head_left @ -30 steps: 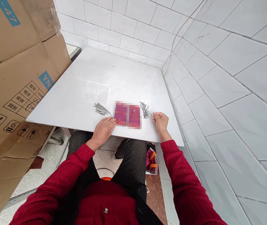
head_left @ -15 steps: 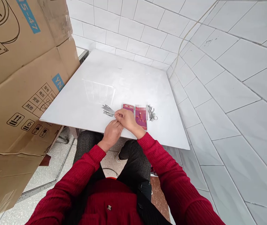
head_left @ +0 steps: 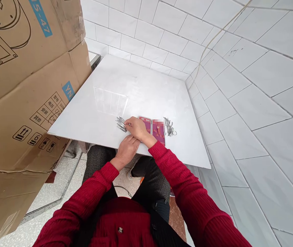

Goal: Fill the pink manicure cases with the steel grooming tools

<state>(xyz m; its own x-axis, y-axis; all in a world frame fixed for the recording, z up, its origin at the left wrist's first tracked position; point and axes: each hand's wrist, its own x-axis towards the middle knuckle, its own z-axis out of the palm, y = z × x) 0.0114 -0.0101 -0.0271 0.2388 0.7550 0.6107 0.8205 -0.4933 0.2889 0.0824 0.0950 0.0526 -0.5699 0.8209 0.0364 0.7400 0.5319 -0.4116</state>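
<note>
My right hand [head_left: 137, 128] reaches leftward over the table with thumb and fingers pinched together at the near end of a small bunch of slim silver tools [head_left: 120, 120]. What lies between its fingertips is too small to make out. Close below, at the table's front edge, my left hand [head_left: 128, 150] is closed with curled fingers. Its fingertips are partly hidden by my right hand and wrist. An opened red manicure case [head_left: 157, 137] lies flat behind my right wrist. To its right sits a loose pile of metal nail tools [head_left: 170, 127], with a ring handle showing.
The white tabletop [head_left: 151, 92] meets a tiled wall [head_left: 159, 44] at the back and right. A large cardboard box [head_left: 33, 82] stands close on the left. A pale cable [head_left: 208, 44] runs down the wall corner. My knees are under the front edge.
My right hand has moved left, further over the silver tools and apart from the left fingertips. The left hand has dropped slightly towards the edge. The whole view has shifted a little.
</note>
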